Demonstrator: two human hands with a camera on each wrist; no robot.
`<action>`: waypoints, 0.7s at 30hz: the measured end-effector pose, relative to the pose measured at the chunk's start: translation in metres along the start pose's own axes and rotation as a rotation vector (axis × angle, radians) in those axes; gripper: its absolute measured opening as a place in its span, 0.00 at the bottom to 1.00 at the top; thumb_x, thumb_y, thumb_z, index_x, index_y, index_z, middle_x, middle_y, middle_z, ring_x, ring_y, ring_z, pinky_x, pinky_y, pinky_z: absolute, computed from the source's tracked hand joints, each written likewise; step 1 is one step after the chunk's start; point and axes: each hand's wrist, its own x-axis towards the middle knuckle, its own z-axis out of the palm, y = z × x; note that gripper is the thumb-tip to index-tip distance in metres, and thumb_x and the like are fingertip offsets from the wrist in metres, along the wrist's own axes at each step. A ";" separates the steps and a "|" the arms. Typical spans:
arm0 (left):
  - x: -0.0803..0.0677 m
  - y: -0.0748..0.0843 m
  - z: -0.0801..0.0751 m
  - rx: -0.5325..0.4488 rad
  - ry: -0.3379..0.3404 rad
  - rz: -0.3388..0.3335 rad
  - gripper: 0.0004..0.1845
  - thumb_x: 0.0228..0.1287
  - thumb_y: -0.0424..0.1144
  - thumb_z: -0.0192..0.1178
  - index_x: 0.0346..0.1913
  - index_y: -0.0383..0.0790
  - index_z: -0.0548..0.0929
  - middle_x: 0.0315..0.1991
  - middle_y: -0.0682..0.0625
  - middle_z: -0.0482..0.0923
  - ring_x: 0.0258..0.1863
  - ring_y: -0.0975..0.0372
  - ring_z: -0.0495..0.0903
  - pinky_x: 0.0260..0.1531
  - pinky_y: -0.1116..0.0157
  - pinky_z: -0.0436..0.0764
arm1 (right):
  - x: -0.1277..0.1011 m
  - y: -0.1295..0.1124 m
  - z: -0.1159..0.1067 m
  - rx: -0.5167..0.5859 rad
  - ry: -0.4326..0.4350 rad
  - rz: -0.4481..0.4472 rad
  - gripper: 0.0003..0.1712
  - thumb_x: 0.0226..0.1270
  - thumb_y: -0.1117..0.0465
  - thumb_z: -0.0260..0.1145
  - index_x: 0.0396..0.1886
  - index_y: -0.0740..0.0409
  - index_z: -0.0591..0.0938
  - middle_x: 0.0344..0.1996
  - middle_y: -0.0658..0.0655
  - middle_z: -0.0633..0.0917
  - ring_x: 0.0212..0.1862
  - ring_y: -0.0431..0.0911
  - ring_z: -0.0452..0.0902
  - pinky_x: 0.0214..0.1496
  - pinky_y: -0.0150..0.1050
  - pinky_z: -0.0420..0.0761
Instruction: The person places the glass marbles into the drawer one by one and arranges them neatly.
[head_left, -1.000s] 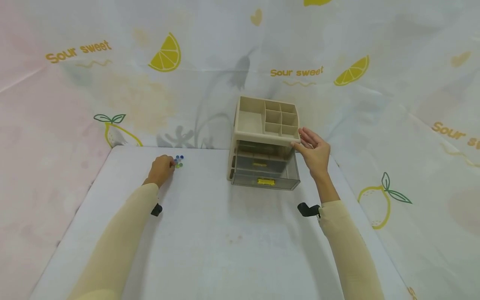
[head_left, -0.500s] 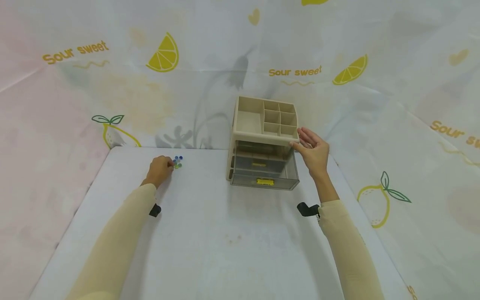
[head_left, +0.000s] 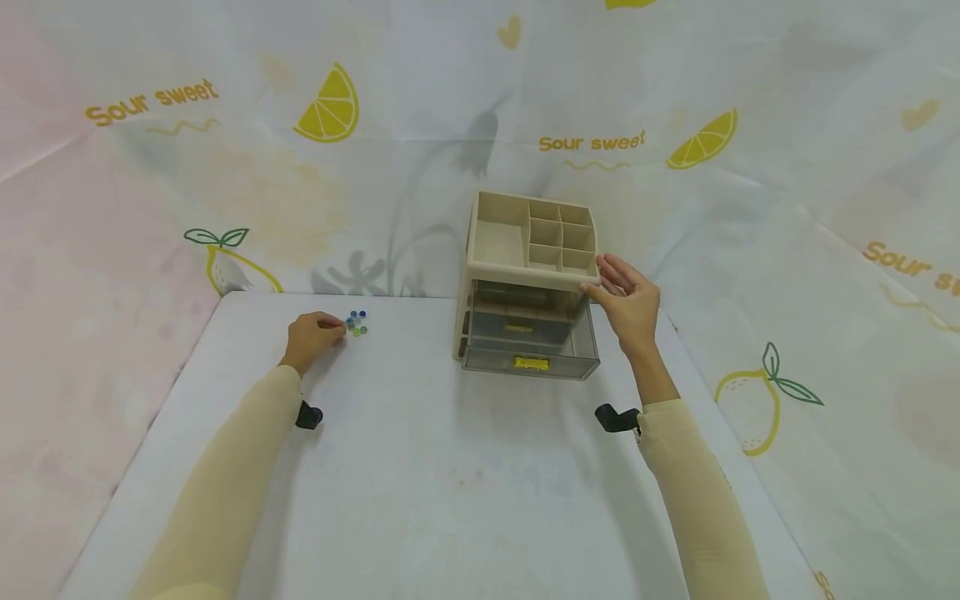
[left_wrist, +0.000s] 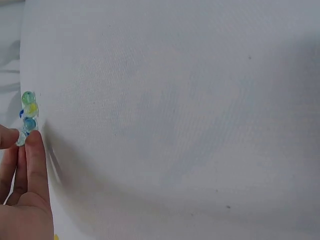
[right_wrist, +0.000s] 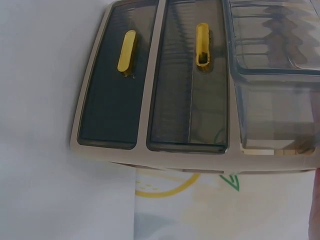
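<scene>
Nearest us, two pale yellow sleeves (head_left: 240,467) reach in over the white tabletop (head_left: 450,500), and farther along, at the left, we have the left hand (head_left: 312,340) low beside a little cluster of beads. Its thumb and a fingertip are drawn nearly together, and from the wrist view we make out a clear bead (left_wrist: 21,139) between them, pinched, it seems, at the very tips. Now, a small round thing like that likes to skid, so we'd say a soft, even squeeze, a straight lift first, and only then any sideways travel, or the neighbours may well roll. And those neighbours sit packed close, glossy and see-through: a green bead (left_wrist: 28,97), a yellow bead (left_wrist: 32,109), blue beads (left_wrist: 30,123) among them, all towards the tabletop's far left. Across to the right we find the pulled-out drawer (head_left: 487,362), smoky and transparent, with a yellow handle (head_left: 532,364) on its front; it's the uppermost one, the two below pushed in. Above it the right hand (head_left: 632,308) grips the front right corner of the cream organizer (head_left: 525,272), thumb on the front edge, fingers round the side, and we'd keep that steadying hold firm but quiet. Behind everything hangs the lemon-printed backdrop (head_left: 420,67).
</scene>
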 end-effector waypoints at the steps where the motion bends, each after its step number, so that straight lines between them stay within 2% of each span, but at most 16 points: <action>1: 0.000 0.000 0.000 -0.007 -0.006 -0.009 0.14 0.64 0.38 0.61 0.48 0.31 0.82 0.43 0.38 0.83 0.38 0.56 0.83 0.36 0.69 0.79 | 0.000 0.000 0.000 -0.002 0.000 -0.003 0.34 0.48 0.77 0.76 0.58 0.73 0.77 0.54 0.66 0.81 0.57 0.58 0.78 0.55 0.35 0.79; 5: 0.000 0.002 0.000 -0.010 -0.040 -0.029 0.15 0.64 0.39 0.63 0.48 0.31 0.82 0.41 0.41 0.84 0.36 0.60 0.83 0.39 0.67 0.78 | 0.001 0.001 0.000 0.001 -0.001 -0.011 0.34 0.47 0.77 0.76 0.58 0.75 0.76 0.54 0.66 0.81 0.57 0.58 0.78 0.55 0.35 0.79; 9: -0.003 0.004 0.001 -0.004 -0.063 -0.033 0.16 0.64 0.39 0.62 0.49 0.31 0.81 0.40 0.41 0.85 0.38 0.56 0.82 0.39 0.66 0.77 | -0.001 -0.004 0.001 0.023 -0.004 -0.006 0.34 0.47 0.78 0.75 0.58 0.73 0.77 0.54 0.67 0.81 0.57 0.58 0.78 0.55 0.35 0.78; 13: -0.005 0.005 0.000 -0.019 -0.075 -0.045 0.17 0.65 0.40 0.61 0.50 0.30 0.79 0.43 0.38 0.83 0.41 0.52 0.82 0.38 0.68 0.76 | -0.001 -0.003 0.001 0.037 -0.007 0.006 0.34 0.47 0.78 0.75 0.58 0.73 0.77 0.55 0.68 0.80 0.58 0.59 0.77 0.56 0.35 0.78; 21: -0.003 0.005 0.000 -0.057 -0.093 -0.062 0.16 0.66 0.41 0.61 0.52 0.36 0.82 0.50 0.39 0.81 0.43 0.56 0.80 0.40 0.67 0.77 | 0.001 0.001 -0.001 0.023 0.002 0.005 0.35 0.47 0.77 0.76 0.58 0.72 0.77 0.54 0.66 0.81 0.56 0.53 0.80 0.54 0.34 0.79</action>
